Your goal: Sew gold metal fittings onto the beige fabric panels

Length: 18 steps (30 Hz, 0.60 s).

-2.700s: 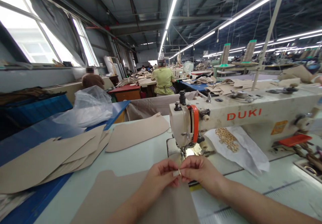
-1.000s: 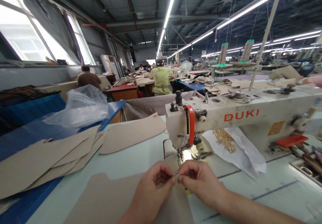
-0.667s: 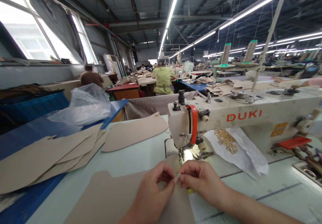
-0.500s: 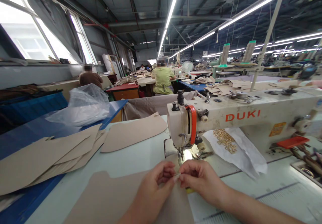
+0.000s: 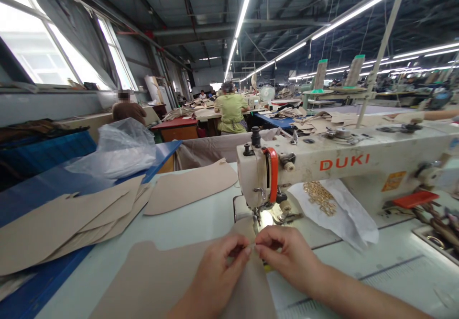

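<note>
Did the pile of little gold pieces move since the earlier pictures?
No: judged against the sewing machine, the gold pieces have stayed put, on the white sheet below the orange DUKI letters.

Before the sewing machine [image 5: 308,161], the left hand [image 5: 219,265] and right hand [image 5: 289,251] are bare (right forearm [image 5: 353,288] too, as far as it shows).

Around the sewing machine [image 5: 340,166]
Has one panel [image 5: 161,280] beneath the left hand [image 5: 222,266], another panel [image 5: 191,187] behind, stacked panels [image 5: 82,218] left, rings [image 5: 320,198] on a sheet [image 5: 353,216] at right.
</note>
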{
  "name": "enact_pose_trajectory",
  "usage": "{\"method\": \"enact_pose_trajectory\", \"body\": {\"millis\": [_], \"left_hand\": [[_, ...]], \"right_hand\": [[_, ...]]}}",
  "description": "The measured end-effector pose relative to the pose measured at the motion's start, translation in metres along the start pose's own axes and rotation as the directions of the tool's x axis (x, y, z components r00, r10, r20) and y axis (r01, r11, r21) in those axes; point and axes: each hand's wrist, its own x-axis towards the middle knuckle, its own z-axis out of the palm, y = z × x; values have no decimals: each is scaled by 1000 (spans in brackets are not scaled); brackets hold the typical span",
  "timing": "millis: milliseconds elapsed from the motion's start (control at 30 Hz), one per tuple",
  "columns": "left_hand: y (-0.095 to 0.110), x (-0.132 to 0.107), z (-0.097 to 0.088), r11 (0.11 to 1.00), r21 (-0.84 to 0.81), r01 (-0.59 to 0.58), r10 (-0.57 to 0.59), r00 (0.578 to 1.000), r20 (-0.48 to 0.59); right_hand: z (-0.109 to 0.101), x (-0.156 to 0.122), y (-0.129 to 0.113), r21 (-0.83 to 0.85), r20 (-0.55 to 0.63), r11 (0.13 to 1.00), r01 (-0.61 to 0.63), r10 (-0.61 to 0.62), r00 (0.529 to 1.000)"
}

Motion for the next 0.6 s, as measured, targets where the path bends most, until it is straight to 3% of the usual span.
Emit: {"method": "enact_pose_trajectory", "body": {"millis": [167,400,600], "left_hand": [[-2,1,-3,993,111,-41,36,998,47],[-16,7,-14,957,261,-127,140,990,-30],[-30,-7,-7,864,436,-252,273,962,14]], "right_hand": [[-3,2,1,-149,25,988,32,-29,999],[-2,10,12,85,21,984,-159,158,987],[0,23,4,92,83,946,-311,304,949]]}}
